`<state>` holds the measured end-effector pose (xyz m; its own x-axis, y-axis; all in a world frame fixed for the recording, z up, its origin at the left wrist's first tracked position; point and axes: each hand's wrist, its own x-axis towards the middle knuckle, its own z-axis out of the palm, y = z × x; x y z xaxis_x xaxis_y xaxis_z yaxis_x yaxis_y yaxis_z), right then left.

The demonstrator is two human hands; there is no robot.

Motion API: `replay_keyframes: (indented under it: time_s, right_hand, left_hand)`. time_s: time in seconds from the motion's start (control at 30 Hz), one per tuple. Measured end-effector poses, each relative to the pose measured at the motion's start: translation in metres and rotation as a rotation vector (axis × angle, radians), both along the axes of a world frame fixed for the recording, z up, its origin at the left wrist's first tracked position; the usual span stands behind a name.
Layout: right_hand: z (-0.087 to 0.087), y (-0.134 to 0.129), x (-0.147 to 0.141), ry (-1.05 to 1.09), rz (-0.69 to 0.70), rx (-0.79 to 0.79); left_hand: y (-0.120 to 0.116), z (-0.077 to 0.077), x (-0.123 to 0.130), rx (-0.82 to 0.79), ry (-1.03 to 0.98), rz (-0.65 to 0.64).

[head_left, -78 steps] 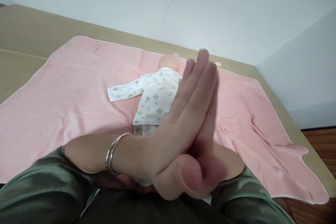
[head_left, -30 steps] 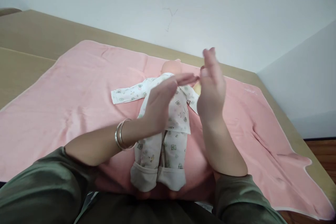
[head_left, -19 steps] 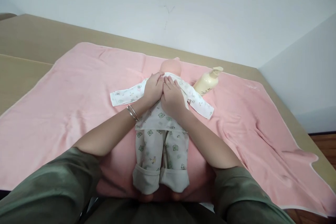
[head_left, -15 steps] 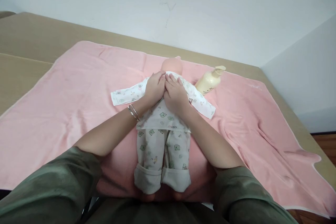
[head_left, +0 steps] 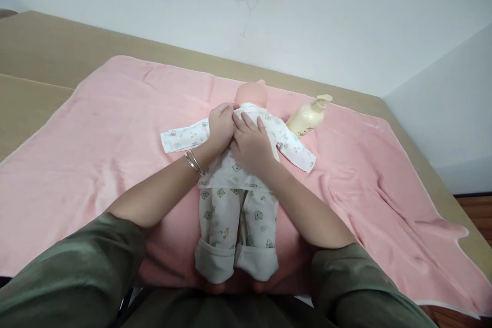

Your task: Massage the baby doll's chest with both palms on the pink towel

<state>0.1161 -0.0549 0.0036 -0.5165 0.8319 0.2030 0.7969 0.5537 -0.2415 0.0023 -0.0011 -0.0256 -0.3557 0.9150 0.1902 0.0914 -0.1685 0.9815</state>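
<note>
A baby doll (head_left: pixel 251 94) in a white printed top (head_left: pixel 219 177) and matching trousers (head_left: pixel 258 215) lies stretched out with its smooth head away from me; no face shows. My left hand (head_left: pixel 222 125) rests on the doll's upper body at the left shoulder, its fingers laid toward the middle and partly hidden. Against it, my right hand (head_left: pixel 251 141) lies flat on the top with fingers spread. Neither hand grips anything. The doll's sleeves (head_left: pixel 298 151) stretch out to both sides, and the trouser cuffs (head_left: pixel 215 261) are turned up near my body.
Under the doll a pink blanket (head_left: pixel 96 164) with some wrinkles covers much of the tan table (head_left: pixel 126 41). A pale yellow pump bottle (head_left: pixel 306 119) lies tilted beside the right sleeve. Behind the table rises a white wall (head_left: pixel 326 20).
Both hands have slid slightly left across the doll's upper body. My right hand's fingers are spread wider, and more of the doll's right shoulder shows.
</note>
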Motion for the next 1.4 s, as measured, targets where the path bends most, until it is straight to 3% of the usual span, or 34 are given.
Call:
replay_keyframes:
  time_s: [0.13,0.23,0.4,0.6,0.7,0.87,0.97,1.03,1.27,1.4]
  right_hand:
    - [0.003,0.031,0.016,0.061,-0.201,-0.052]
    - [0.000,0.027,0.013,0.060,-0.312,-0.005]
    - [-0.002,0.002,-0.001,0.007,-0.075,0.025]
    - [0.009,0.044,0.031,0.089,0.047,-0.110]
    - [0.010,0.055,0.043,0.124,-0.033,-0.121]
    - [0.000,0.021,0.020,0.050,-0.348,0.035]
    - [-0.003,-0.005,0.001,-0.010,-0.280,0.084]
    - [0.000,-0.010,-0.004,-0.031,-0.215,0.043]
    - [0.008,0.040,0.027,0.059,-0.295,-0.140]
    - [0.007,0.054,0.044,0.052,-0.220,-0.189]
  left_hand:
    - [-0.008,0.001,0.004,0.044,0.147,-0.008]
    - [-0.009,0.001,0.005,0.017,0.171,0.014]
    - [-0.005,0.003,0.004,-0.027,0.156,-0.028]
    - [-0.011,0.004,0.005,0.033,0.334,-0.050]
    - [-0.012,0.002,0.006,0.040,0.404,-0.051]
    - [-0.009,0.000,0.006,0.026,0.355,-0.044]
    - [-0.007,0.002,0.005,-0.036,0.288,-0.052]
    - [-0.007,0.003,0.004,-0.061,0.297,-0.064]
    - [-0.015,0.008,0.010,0.021,0.772,-0.086]
    - [-0.033,0.012,0.025,0.048,0.947,-0.110]
